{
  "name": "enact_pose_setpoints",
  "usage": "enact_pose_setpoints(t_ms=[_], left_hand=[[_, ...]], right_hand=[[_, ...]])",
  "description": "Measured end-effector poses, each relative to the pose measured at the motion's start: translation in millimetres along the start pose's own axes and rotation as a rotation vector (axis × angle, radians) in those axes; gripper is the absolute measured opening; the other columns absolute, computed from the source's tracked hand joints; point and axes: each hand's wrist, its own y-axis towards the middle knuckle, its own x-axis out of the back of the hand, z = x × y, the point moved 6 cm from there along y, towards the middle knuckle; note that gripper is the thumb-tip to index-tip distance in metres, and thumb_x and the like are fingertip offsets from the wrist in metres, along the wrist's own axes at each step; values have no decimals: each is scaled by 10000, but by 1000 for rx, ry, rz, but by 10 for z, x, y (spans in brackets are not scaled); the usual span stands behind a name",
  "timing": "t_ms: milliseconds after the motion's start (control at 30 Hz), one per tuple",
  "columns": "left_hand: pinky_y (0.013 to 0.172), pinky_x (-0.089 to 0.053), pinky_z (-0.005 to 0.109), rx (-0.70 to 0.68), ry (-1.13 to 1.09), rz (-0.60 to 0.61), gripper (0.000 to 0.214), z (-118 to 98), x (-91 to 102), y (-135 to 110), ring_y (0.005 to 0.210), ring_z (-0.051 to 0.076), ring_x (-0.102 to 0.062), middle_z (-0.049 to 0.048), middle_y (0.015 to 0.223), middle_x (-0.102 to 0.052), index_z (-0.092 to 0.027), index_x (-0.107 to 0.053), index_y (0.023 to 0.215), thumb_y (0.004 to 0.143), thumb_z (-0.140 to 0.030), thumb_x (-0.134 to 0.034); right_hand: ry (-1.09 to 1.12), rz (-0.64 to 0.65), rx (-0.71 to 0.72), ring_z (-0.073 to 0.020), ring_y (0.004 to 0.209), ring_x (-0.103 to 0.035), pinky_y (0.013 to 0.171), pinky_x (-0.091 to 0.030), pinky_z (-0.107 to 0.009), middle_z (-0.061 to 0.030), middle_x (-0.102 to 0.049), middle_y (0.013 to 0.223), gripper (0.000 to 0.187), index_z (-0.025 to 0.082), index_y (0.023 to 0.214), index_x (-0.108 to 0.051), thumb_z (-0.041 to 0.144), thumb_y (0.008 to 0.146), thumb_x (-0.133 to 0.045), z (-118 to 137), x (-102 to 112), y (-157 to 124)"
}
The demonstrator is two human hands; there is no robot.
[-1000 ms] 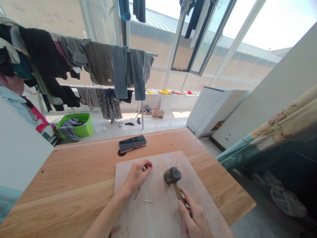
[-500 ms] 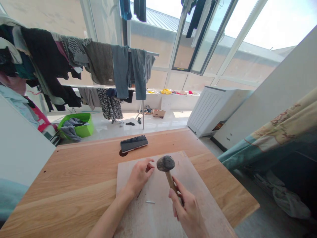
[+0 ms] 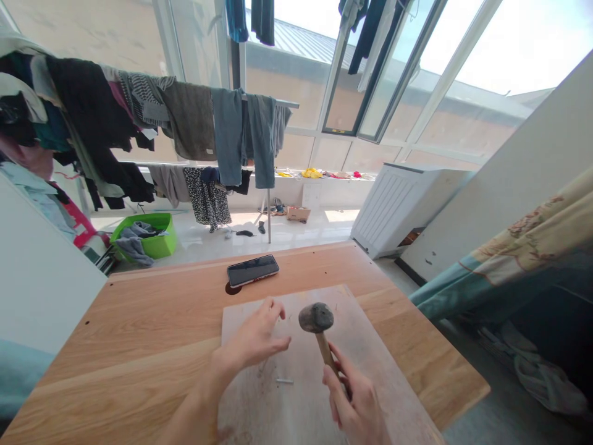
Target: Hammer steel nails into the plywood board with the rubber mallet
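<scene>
My right hand (image 3: 354, 392) is wrapped around the wooden handle of a rubber mallet (image 3: 316, 317), whose dark head is raised at the far end. My left hand (image 3: 259, 334) hovers over the left part of a pale wooden board (image 3: 315, 395), thumb and fingers apart with nothing between them. On the board, below the left hand, lies a nail (image 3: 285, 381). A small thin mark or nail shows near the board's far right corner, too small to make out.
The board rests on a wooden table (image 3: 152, 327). Beyond it lies a phone (image 3: 252, 270) beside a dark round hole. Past the table are a green basket (image 3: 160, 244) of clothes, a laundry rack and a white cabinet (image 3: 393, 204); a curtain (image 3: 504, 253) hangs at the right.
My left hand has opened, its thumb spreading away from the fingers, which were closer together before. The mallet has shifted slightly right and down in the picture.
</scene>
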Motion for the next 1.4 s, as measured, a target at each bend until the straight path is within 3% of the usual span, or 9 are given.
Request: enact_pose_setpoints(t_ms=[100,267,433,633,800,933,1100,1267,1400], left_hand=[[701,-457,302,38,213,177,117,-55,35,-105,819,208,-609,50,1001,-605,-190,-623,804,693,-217,-648],[671,-422,309,40,376,240,126,-151,16,-75,802,219,-624,71,917,-645,-178,-610,722,719,-80,-532],[721,-448,328,41,404,179,129,-114,49,-57,874,254,-642,87,950,-664,-175,-630,873,762,-158,-569],[701,-438,310,7,452,204,120,-97,-17,-62,855,232,-644,99,997,-653,-176,-616,766,746,-97,-528],[676,-411,290,26,385,101,124,40,81,30,799,213,-644,51,833,-675,-189,-593,831,853,-111,-499],[707,-418,285,-32,369,68,159,81,114,60,830,203,-650,49,911,-685,-194,-625,887,919,-128,-484],[735,-441,290,-49,383,90,181,28,100,47,841,202,-647,59,951,-667,-187,-674,879,936,-148,-506],[766,-462,288,-95,328,81,221,-21,77,48,870,199,-640,60,966,-656,-180,-679,865,954,-138,-481],[852,-473,279,-128,142,3,235,30,52,57,946,191,-643,52,1010,-671,-194,-690,945,932,-99,-475]], right_hand=[[7,-25,-81,-157,331,-545,374,-475,-239,-26,-661,534,741,105,1342,-656,682,926,-449,-222,56,-128],[6,-19,-126,-174,333,-548,399,-496,-256,-11,-620,470,740,101,1326,-670,680,920,-452,-338,65,-199],[3,-33,-125,-197,375,-586,417,-509,-262,-21,-625,463,726,107,1328,-670,668,919,-461,-359,66,-188],[-14,-30,-137,-199,391,-595,408,-499,-261,-33,-652,499,739,109,1330,-670,680,917,-449,-383,70,-191],[-18,-29,-149,-183,374,-577,406,-497,-257,-33,-662,523,755,103,1321,-676,692,908,-444,-354,62,-189],[-10,-26,-154,-177,347,-552,387,-480,-253,-21,-637,487,753,97,1329,-667,684,910,-453,-332,80,-185],[1,-18,-136,-206,406,-616,395,-494,-256,-41,-662,504,726,112,1295,-693,683,900,-482,-291,103,-173],[-27,-41,-124,-232,478,-669,412,-507,-260,-65,-695,555,731,124,1281,-705,701,906,-458,-271,108,-175],[-27,-41,-111,-237,505,-680,418,-510,-261,-65,-698,564,717,130,1276,-707,695,904,-471,-276,107,-175]])
